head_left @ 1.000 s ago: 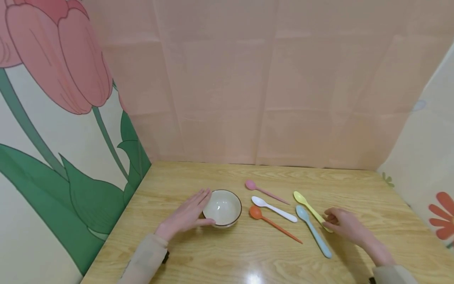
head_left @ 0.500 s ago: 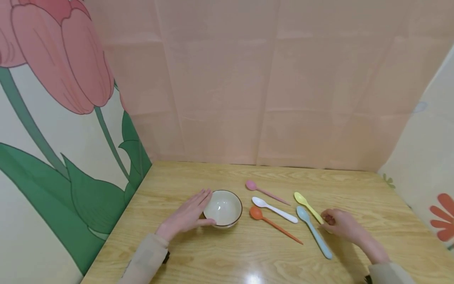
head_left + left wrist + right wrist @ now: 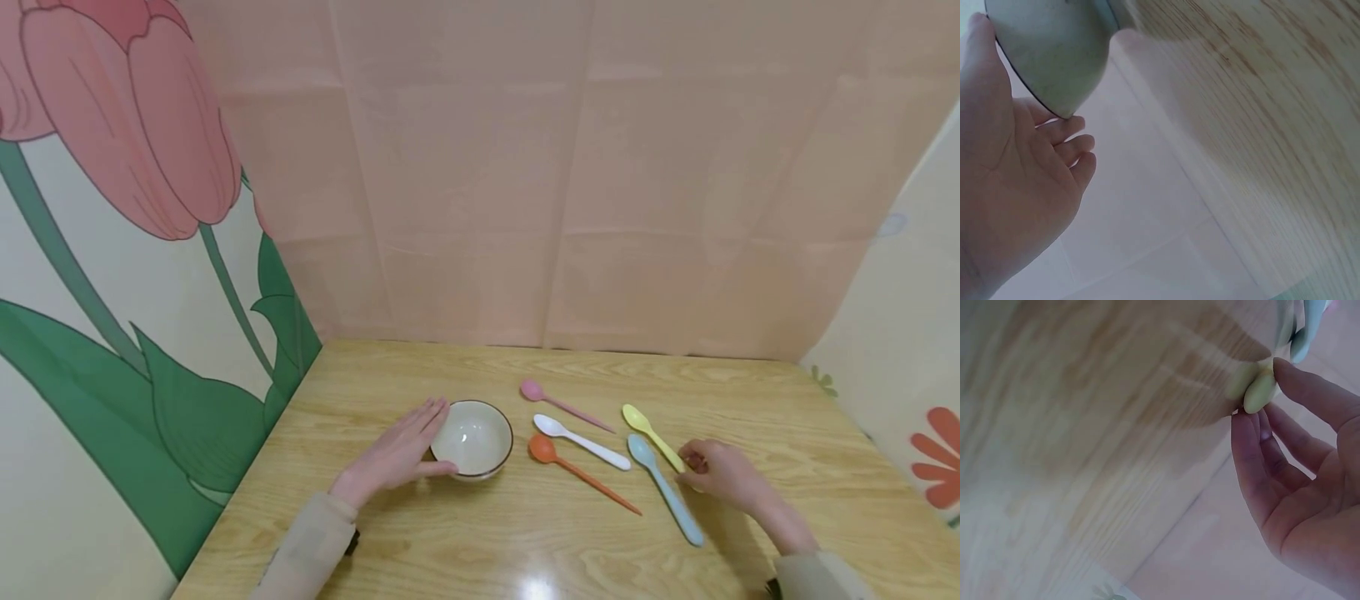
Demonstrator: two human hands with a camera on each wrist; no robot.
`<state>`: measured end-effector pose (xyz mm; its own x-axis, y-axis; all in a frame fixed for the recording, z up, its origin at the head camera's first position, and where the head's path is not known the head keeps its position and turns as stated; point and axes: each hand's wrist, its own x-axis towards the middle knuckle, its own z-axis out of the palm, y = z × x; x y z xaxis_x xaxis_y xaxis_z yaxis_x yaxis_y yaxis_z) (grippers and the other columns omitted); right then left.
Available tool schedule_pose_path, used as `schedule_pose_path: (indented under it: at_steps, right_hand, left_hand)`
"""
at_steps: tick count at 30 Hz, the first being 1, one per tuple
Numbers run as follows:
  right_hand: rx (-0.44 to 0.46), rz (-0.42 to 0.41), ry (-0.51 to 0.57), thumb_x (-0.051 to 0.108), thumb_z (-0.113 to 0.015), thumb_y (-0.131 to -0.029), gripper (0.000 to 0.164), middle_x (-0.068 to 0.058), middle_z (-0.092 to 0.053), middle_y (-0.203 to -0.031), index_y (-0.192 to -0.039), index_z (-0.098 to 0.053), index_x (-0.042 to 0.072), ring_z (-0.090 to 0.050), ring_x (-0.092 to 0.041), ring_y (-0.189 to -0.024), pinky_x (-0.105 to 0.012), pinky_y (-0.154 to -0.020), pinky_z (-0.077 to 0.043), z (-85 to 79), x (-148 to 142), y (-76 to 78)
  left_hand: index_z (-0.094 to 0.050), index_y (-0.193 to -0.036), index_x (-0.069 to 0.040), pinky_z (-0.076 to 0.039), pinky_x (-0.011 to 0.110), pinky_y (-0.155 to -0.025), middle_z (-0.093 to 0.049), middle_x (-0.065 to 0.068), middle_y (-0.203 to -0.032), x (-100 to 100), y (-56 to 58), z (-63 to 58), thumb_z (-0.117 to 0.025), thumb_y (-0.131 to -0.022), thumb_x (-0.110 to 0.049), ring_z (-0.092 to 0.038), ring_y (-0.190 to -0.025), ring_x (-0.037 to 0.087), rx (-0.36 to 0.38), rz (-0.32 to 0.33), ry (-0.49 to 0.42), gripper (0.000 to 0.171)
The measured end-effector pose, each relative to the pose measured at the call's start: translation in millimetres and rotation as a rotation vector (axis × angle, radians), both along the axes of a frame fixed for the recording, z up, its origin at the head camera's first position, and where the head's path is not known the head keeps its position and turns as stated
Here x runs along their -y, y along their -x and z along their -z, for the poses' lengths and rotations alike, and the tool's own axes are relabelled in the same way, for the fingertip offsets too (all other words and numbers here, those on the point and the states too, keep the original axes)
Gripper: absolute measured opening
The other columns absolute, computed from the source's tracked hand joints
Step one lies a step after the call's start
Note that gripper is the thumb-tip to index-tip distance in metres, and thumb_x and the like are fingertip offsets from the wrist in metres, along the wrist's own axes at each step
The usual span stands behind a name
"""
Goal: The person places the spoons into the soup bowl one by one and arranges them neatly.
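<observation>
- Wood-grained surface [image 3: 465,550], light brown and slightly glossy, with a bright reflection [image 3: 536,588] at its near edge.
- Left of centre, the left hand [image 3: 401,446] lies with its fingers extended and thumb spread apart; the fingertips touch the bowl's far-left rim and the thumb lies along its near-left side.
- Over on the right, the right hand [image 3: 723,475] pinches the near end of the yellow spoon [image 3: 660,442] between thumb and fingertips. Its rounded tip shows between them in the right wrist view, close to the surface; I cannot tell whether it is lifted.
- Bowl [image 3: 487,425]: pale inside, dark brown rim, upright beside the left hand.
- Just beside the yellow spoon lies the light blue spoon [image 3: 666,493], its handle angled toward the near right.
- Between the bowl and those two lie three more, spaced apart with heads toward the left: the pink spoon [image 3: 573,412] farthest back, the white spoon [image 3: 583,442] in the middle, the orange spoon [image 3: 592,482] nearest.
- Beige sleeves [image 3: 311,542] cover both forearms.
- Behind the surface hangs a creased pinkish backdrop [image 3: 465,167].
- To the left, a panel carries a large pink tulip [image 3: 180,133] with green leaves; to the right, a pale panel [image 3: 885,333] shows a red flower [image 3: 941,458].
</observation>
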<state>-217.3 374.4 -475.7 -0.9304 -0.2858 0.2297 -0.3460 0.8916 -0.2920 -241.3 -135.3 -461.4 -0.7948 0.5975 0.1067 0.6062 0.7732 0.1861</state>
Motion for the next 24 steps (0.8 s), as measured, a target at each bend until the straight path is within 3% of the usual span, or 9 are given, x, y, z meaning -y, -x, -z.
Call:
schedule_pose_path:
  at_steps: [24]
  right_hand:
    - [0.103,0.058,0.001,0.014,-0.083,-0.075,0.024,0.002,-0.067,-0.080,-0.092,-0.070,0.004,-0.059,-0.006,-0.070,-0.021,-0.059,-0.047,-6.4,2.0,-0.5]
  left_hand:
    - [-0.020,-0.157,-0.001,-0.025,0.047,-0.126,-0.021,0.017,-0.165,-0.5,-1.3,-1.6,-0.051,-0.092,-0.067,-0.021,-0.154,0.032,0.011,-0.007,-0.001,0.098]
